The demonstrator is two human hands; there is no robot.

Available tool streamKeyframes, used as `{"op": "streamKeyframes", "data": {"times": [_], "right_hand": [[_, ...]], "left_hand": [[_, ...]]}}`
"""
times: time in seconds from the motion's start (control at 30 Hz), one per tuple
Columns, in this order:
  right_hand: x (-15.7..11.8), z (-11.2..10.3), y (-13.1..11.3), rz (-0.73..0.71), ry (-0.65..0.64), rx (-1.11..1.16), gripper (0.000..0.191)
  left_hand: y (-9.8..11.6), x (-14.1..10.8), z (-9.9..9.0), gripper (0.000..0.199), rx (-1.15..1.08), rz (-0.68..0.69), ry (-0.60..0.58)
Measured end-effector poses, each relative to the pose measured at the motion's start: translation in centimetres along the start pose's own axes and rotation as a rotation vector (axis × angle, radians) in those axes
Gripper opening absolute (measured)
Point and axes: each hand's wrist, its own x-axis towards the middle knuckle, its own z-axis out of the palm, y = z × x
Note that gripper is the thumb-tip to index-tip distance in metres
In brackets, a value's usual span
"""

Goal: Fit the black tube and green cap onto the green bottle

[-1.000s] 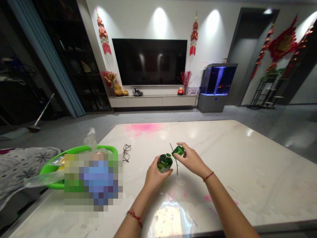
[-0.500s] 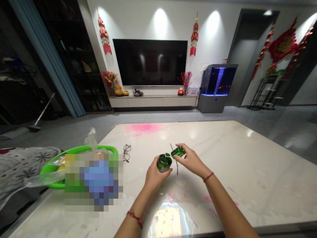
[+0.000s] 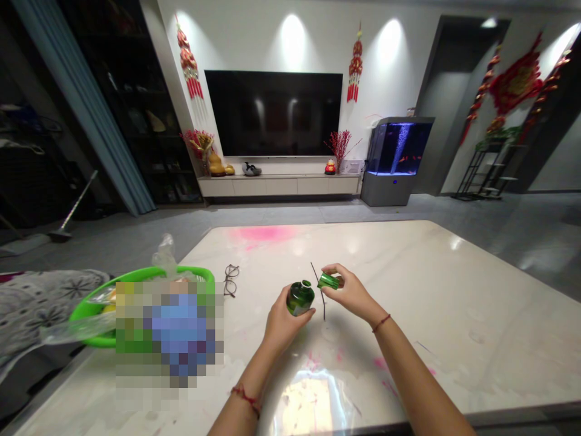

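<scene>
My left hand (image 3: 284, 318) is wrapped round a dark green glass bottle (image 3: 299, 300), which leans slightly to the right with its open mouth showing. In my right hand (image 3: 347, 289) a small, see-through green cup (image 3: 328, 280) lies nearly on its side between the fingers and thumb. The cup's open-looking end faces the bottle's mouth, with a small gap between them. Both things are held over the pale tabletop (image 3: 408, 290). A thin dark line (image 3: 324, 309), perhaps a stick, shows on the table behind the hands.
Eyeglasses (image 3: 231, 280) lie left of the bottle. A green basket (image 3: 206, 275) with plastic bags stands at the table's left, its front part blurred out. Pink stains (image 3: 265, 233) mark the tabletop. Beyond stand a low TV cabinet (image 3: 281, 186) and a fish tank (image 3: 394, 148).
My right hand has turned the green cup and drawn it slightly right, widening the gap to the bottle's mouth. The left hand and bottle stay almost still.
</scene>
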Motion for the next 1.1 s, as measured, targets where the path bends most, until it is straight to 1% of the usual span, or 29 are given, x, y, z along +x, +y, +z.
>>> {"op": "streamKeyframes", "data": {"times": [0.17, 0.43, 0.6, 0.83, 0.97, 1.1], "right_hand": [[-0.1, -0.1, 0.1, -0.002, -0.002, -0.026, 0.031], [-0.3, -0.1, 0.3, -0.001, 0.009, -0.047, 0.031], [-0.6, -0.5, 0.4, -0.001, -0.011, -0.039, 0.030], [-0.6, -0.7, 0.6, 0.009, 0.010, -0.063, 0.030], [-0.5, -0.6, 1.0, 0.012, 0.003, -0.032, 0.030], [-0.3, -1.1, 2.1, 0.047, 0.054, 0.043, 0.036]], "left_hand": [[-0.1, 0.0, 0.1, 0.051, -0.006, 0.006, -0.009], [-0.2, 0.0, 0.1, 0.052, -0.012, 0.000, -0.004], [0.1, -0.1, 0.0, 0.052, -0.009, -0.010, 0.001], [-0.2, 0.0, 0.1, 0.052, 0.008, -0.006, 0.000], [-0.4, 0.0, 0.1, 0.052, 0.006, 0.005, -0.001], [-0.5, 0.1, 0.1, 0.052, 0.015, 0.005, 0.008]]}}
